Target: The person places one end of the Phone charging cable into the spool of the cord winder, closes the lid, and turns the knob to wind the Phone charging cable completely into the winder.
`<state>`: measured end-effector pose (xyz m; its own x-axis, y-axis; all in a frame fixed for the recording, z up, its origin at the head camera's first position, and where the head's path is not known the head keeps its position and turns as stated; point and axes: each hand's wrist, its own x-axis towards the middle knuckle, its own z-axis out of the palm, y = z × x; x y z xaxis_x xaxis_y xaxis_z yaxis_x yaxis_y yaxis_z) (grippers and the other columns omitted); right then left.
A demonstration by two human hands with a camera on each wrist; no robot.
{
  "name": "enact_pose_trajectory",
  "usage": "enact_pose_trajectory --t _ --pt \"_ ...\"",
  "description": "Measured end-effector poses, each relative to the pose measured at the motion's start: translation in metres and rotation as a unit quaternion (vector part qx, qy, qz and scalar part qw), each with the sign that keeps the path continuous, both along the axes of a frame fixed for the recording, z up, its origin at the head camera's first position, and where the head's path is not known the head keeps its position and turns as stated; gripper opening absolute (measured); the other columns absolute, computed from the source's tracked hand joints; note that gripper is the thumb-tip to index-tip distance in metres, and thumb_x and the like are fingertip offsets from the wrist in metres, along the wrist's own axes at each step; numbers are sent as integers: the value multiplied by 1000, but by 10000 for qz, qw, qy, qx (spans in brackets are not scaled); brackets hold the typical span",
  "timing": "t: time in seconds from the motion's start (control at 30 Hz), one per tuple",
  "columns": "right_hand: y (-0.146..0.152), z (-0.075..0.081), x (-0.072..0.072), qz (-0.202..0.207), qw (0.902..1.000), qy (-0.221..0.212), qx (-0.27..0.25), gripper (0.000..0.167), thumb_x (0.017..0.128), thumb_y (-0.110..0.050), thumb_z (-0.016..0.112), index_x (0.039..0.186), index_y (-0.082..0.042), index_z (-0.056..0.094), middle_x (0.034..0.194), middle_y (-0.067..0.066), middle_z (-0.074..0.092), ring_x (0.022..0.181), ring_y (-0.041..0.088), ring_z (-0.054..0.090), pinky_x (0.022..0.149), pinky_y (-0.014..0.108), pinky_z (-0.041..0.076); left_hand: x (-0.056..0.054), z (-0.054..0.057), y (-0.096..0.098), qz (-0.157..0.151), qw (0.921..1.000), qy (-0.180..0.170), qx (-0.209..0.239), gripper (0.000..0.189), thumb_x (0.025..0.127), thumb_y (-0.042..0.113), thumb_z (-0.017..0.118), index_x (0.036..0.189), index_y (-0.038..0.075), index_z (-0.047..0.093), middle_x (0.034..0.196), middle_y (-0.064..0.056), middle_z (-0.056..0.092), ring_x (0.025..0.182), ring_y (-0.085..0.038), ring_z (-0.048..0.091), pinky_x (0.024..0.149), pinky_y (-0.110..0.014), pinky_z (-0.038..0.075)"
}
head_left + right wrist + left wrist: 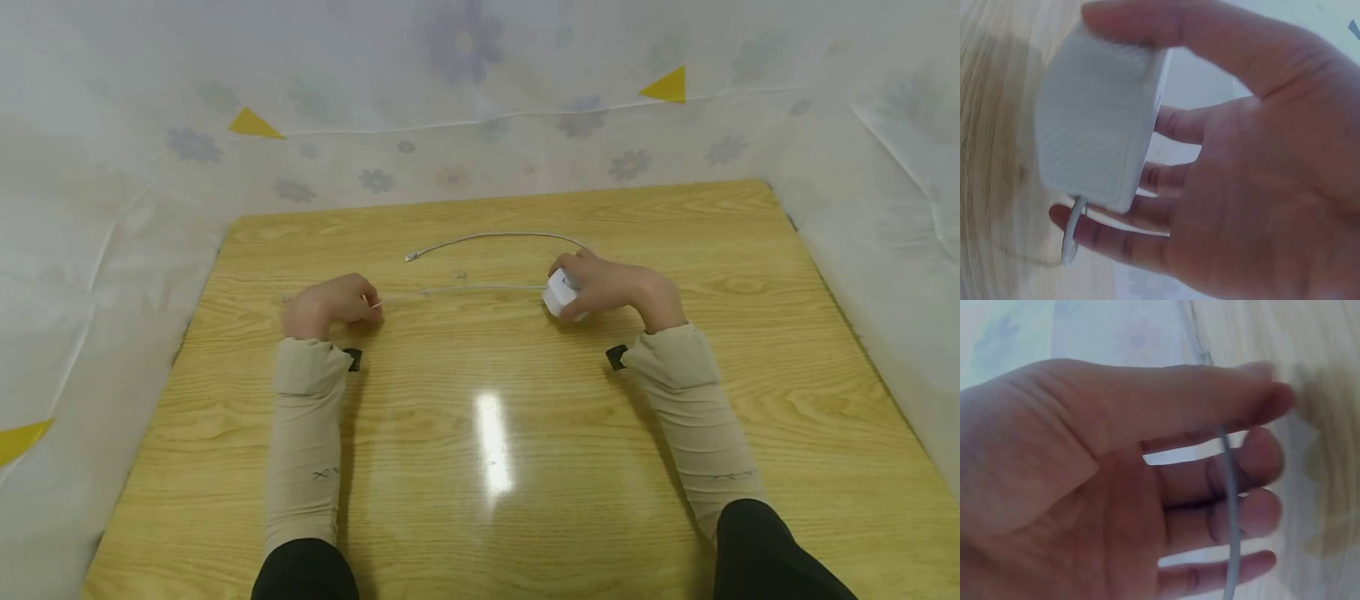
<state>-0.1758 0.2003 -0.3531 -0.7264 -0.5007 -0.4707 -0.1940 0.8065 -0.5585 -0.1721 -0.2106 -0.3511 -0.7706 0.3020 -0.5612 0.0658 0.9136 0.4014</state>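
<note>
My right hand (611,287) grips a boxy white charger (559,293) between thumb and fingers, held just over the table. In the right wrist view the charger (1094,119) shows fine ribbed patches, and a thin cable bends at its lower end beside the little finger. My left hand (333,304) pinches a thin pale cable (1233,512) between thumb and forefinger; the cable runs down across the other fingers. Between the hands a cable stretch (480,288) reaches the charger. Behind it, another stretch arcs from the right hand to a small metal-tipped connector (411,257).
The wood-grain table (420,467) carries a bright light reflection near its middle. A pale flowered sheet (450,158) rises behind and along both sides, with yellow triangles (667,86) on it. Small dark pieces (617,357) stick out at the sleeve cuffs.
</note>
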Motion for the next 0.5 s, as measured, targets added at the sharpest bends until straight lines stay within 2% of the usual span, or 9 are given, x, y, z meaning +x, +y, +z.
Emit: enact_pose_trajectory --t 0.1,0.27,0.5 --pt "-1 1 0 86 9996 17 -252 62 94 -21 75 147 -11 45 136 19 43 116 34 47 91 43 47 -4 -6 8 -100 9995 300 32 24 108 21 59 108 2 73 85 -4 53 82 -21 46 79 -40 38" --pt "-1 4 1 56 9978 -61 -656 62 94 -26 76 147 -14 46 140 17 43 119 34 47 89 41 48 -9 -18 21 -331 9963 779 138 28 109 25 58 111 1 72 102 -13 65 87 -25 52 82 -42 42" --pt "-2 8 2 -44 9938 -145 -1105 61 94 -29 78 146 -15 48 138 13 49 114 30 53 87 37 50 -11 -24 37 -317 9943 972 314 26 110 27 58 108 5 71 95 -9 63 84 -24 52 79 -40 42"
